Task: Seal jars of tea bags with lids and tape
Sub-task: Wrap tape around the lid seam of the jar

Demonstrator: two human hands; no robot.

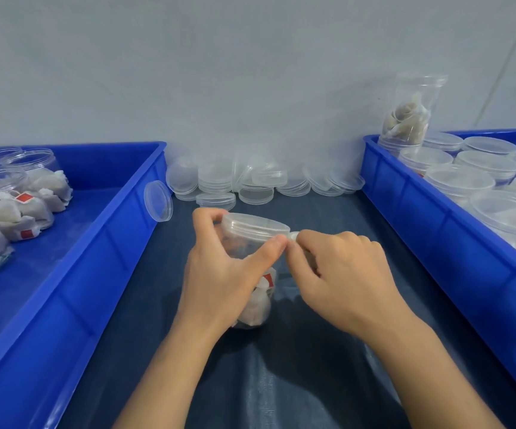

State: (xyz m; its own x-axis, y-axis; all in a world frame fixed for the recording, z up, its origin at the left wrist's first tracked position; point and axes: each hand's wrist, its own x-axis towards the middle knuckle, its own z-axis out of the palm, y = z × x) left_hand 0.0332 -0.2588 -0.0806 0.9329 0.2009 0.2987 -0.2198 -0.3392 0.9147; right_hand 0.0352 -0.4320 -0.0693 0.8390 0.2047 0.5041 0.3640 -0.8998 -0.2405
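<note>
A clear plastic jar (258, 301) of white tea bags stands on the dark table, capped with a translucent lid (255, 226). My left hand (219, 274) grips the jar just under the lid, thumb pressed against the lid's near rim. My right hand (340, 274) is curled beside the lid's right edge and holds a small whitish roll of tape (294, 236); its fingertips meet my left thumb at the rim. Most of the roll is hidden by my fingers.
A pile of spare lids (250, 181) lies against the wall, one lid (158, 201) leaning on the left blue bin (120, 243). That bin holds open jars and loose tea bags (18, 212). The right blue bin (436, 230) holds lidded jars (461, 181), one upturned jar (411, 113) on top.
</note>
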